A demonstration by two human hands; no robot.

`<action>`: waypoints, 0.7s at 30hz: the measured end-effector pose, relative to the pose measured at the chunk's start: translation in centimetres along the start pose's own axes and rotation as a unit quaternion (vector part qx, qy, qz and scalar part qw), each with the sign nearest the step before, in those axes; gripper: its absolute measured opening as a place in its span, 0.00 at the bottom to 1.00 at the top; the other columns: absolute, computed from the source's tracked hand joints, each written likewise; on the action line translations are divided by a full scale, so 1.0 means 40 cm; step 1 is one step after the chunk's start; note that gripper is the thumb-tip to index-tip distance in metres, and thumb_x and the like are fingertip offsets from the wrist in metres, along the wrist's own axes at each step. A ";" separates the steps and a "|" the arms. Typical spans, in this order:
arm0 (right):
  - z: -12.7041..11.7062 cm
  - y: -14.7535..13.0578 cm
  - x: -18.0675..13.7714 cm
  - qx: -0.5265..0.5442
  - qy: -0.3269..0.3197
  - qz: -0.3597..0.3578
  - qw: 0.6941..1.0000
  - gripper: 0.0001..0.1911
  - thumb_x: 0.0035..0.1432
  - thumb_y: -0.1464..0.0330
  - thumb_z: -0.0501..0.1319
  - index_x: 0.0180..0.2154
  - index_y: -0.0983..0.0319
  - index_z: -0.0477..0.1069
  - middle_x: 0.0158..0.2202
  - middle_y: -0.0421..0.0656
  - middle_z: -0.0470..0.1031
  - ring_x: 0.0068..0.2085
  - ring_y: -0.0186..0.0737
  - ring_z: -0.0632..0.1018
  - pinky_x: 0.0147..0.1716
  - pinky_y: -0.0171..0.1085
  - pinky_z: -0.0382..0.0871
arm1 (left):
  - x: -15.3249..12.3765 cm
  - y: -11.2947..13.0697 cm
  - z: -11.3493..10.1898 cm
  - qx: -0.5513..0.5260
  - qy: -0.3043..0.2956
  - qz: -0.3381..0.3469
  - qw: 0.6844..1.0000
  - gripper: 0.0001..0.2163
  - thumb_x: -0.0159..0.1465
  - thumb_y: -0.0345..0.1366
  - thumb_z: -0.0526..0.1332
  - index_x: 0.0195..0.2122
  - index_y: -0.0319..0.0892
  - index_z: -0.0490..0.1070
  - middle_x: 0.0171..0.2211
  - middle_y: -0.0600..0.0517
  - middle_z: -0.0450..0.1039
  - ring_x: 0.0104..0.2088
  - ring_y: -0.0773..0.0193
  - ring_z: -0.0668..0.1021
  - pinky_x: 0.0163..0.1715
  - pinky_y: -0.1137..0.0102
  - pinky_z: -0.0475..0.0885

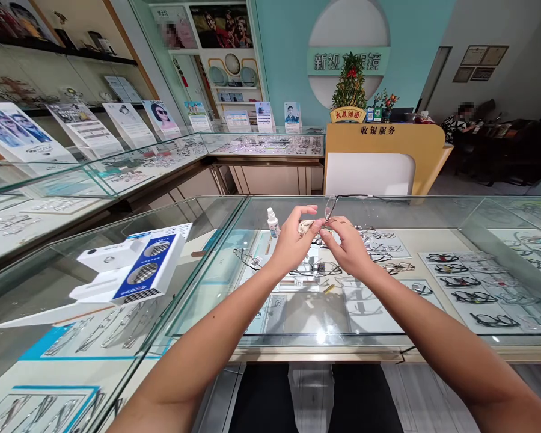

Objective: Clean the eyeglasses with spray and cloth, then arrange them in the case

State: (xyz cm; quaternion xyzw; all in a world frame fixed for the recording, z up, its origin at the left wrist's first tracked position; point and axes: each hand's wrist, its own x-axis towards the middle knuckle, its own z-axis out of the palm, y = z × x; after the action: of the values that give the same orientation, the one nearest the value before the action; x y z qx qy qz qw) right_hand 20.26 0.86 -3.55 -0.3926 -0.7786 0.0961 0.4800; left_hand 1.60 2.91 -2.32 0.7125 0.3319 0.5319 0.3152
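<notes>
above glass counter (388, 207), left hand (293, 237), right hand (349, 246), thin-framed glasses (331, 207), crumpled cloth (305, 227)

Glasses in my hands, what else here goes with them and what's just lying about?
In use:
glasses, pinched by right hand
cloth, in left hand
spray bottle, standing beside left hand

Lying about:
blue-and-white box on the glass counter
frames inside the case
leaflets on the far counter

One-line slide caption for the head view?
Both hands, left and right, hold thin-framed clear-lens glasses above a glass display counter.
</notes>
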 end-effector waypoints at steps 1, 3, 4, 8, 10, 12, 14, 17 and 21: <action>-0.004 -0.002 0.002 0.003 0.009 0.011 1.000 0.17 0.80 0.56 0.55 0.51 0.55 0.80 0.52 0.50 0.86 0.57 0.55 0.80 0.59 0.55 0.74 | 0.001 -0.001 -0.001 0.010 0.007 0.002 1.000 0.14 0.76 0.50 0.64 0.54 0.47 0.73 0.66 0.43 0.75 0.62 0.52 0.80 0.58 0.61 0.74; -0.012 -0.004 0.005 0.004 0.033 0.029 0.999 0.19 0.80 0.54 0.54 0.48 0.55 0.81 0.52 0.50 0.87 0.56 0.55 0.81 0.58 0.54 0.74 | 0.008 -0.003 -0.010 0.021 0.043 -0.002 0.999 0.14 0.76 0.51 0.63 0.50 0.46 0.75 0.56 0.45 0.80 0.50 0.56 0.83 0.47 0.65 0.75; -0.016 -0.003 0.007 0.002 0.045 0.036 0.998 0.19 0.80 0.54 0.54 0.48 0.55 0.81 0.51 0.50 0.87 0.55 0.55 0.81 0.58 0.54 0.73 | 0.015 -0.006 -0.021 0.026 0.077 -0.006 0.997 0.14 0.76 0.51 0.63 0.47 0.46 0.75 0.47 0.47 0.80 0.42 0.59 0.82 0.41 0.67 0.73; -0.025 0.007 0.011 -0.008 0.073 0.046 0.996 0.20 0.79 0.52 0.55 0.48 0.55 0.81 0.49 0.49 0.87 0.55 0.56 0.80 0.58 0.54 0.73 | 0.066 -0.036 -0.100 0.048 0.241 -0.035 0.969 0.16 0.74 0.53 0.64 0.38 0.46 0.71 0.29 0.56 0.67 0.29 0.63 0.69 0.32 0.69 0.63; -0.026 0.012 0.012 -0.010 0.078 0.044 0.996 0.20 0.79 0.52 0.55 0.47 0.55 0.81 0.49 0.49 0.87 0.55 0.56 0.80 0.58 0.54 0.73 | 0.096 -0.063 -0.152 0.069 0.306 -0.061 0.947 0.16 0.75 0.53 0.62 0.37 0.47 0.67 0.30 0.56 0.66 0.32 0.62 0.70 0.36 0.69 0.64; -0.025 0.014 0.011 -0.012 0.078 0.041 0.996 0.20 0.79 0.53 0.55 0.47 0.55 0.82 0.49 0.49 0.87 0.55 0.56 0.80 0.58 0.54 0.72 | 0.121 -0.094 -0.198 0.121 0.340 -0.104 0.927 0.12 0.75 0.48 0.62 0.41 0.47 0.65 0.38 0.53 0.72 0.40 0.59 0.75 0.44 0.68 0.67; -0.025 0.015 0.010 -0.014 0.078 0.040 0.996 0.20 0.79 0.53 0.55 0.48 0.55 0.82 0.48 0.50 0.87 0.55 0.56 0.80 0.58 0.54 0.72 | 0.137 -0.123 -0.227 0.178 0.317 -0.186 0.913 0.09 0.74 0.42 0.61 0.49 0.48 0.63 0.50 0.48 0.74 0.51 0.55 0.77 0.53 0.66 0.68; -0.026 0.018 0.010 -0.017 0.075 0.042 0.996 0.21 0.79 0.53 0.54 0.48 0.56 0.82 0.48 0.50 0.86 0.55 0.56 0.80 0.59 0.55 0.72 | 0.145 -0.155 -0.234 0.238 0.247 -0.294 0.892 0.23 0.67 0.31 0.62 0.61 0.46 0.57 0.65 0.37 0.65 0.66 0.50 0.73 0.63 0.62 0.68; -0.035 0.021 0.014 -0.017 0.082 0.053 0.995 0.21 0.79 0.53 0.54 0.48 0.56 0.82 0.47 0.50 0.86 0.54 0.56 0.79 0.56 0.53 0.72 | 0.135 -0.173 -0.216 0.270 0.173 -0.339 0.885 0.39 0.51 0.25 0.70 0.65 0.43 0.60 0.72 0.30 0.57 0.74 0.37 0.65 0.71 0.52 0.63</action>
State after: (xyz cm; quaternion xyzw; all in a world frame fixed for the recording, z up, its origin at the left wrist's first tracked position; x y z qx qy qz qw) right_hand 21.71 1.51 -2.88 -0.4480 -0.7166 0.0753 0.5292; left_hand -6.56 12.14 -2.87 0.5111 0.7331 0.3970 0.2092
